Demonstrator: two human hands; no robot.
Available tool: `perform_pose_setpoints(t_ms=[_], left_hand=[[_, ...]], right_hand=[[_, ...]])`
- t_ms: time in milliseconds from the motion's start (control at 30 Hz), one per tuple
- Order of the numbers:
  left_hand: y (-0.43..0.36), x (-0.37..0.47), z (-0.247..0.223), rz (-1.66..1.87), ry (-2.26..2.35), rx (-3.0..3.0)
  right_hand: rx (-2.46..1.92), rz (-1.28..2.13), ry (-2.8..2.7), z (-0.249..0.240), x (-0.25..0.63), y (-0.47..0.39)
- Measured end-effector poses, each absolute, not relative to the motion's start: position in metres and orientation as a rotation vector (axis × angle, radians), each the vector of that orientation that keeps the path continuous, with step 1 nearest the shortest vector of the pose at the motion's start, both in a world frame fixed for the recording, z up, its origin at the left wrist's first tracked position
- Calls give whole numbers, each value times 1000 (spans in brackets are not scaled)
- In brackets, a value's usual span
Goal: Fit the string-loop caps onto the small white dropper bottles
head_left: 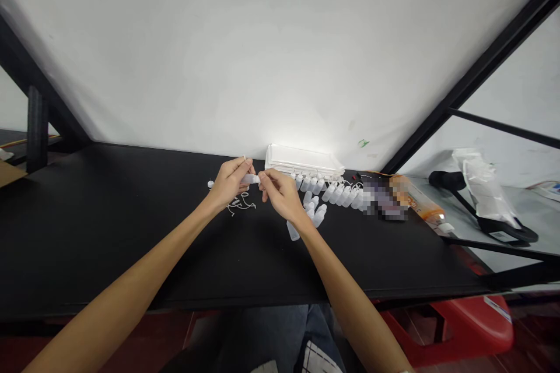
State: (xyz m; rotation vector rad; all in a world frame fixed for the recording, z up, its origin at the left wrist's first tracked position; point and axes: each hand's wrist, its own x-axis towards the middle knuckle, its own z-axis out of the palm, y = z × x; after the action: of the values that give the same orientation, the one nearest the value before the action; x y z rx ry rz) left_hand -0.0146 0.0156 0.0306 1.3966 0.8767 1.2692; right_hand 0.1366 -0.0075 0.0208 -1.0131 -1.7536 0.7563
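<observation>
A small translucent plastic bottle [249,179] lies sideways between my hands above the black table. My left hand [228,182] is closed round its body. The fingertips of my right hand [280,191] pinch its narrow right end; whatever small part they cover there is hidden. Below my left hand lie several thin white looped strips [241,204]. A small white cap-like piece [210,184] rests to the left of that hand. Right of my right hand, several similar bottles [319,215] lie in a loose group, partly behind my forearm.
A row of similar bottles [333,192] runs rightward in front of a stack of white flat sheets [301,158]. Beyond are a blurred-out item [387,201] and an orange-labelled packet [420,205]. Black frame bars [472,64] flank the table [131,210]. A red stool [472,329] stands below right.
</observation>
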Motion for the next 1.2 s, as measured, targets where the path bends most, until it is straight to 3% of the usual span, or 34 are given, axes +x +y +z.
perform_pose_setpoints(t_ms=[400,967,1200], left_hand=[[17,-15,26,1276,922,1511],[17,-14,23,1226,909,1530],[12,-12,20,1304,1063,1731]], right_hand=[[-1055,771,-1819,20,139,-8],[-1094,471,-1914,26,140,-12],[-1113,806,-1918,28,146,-10]])
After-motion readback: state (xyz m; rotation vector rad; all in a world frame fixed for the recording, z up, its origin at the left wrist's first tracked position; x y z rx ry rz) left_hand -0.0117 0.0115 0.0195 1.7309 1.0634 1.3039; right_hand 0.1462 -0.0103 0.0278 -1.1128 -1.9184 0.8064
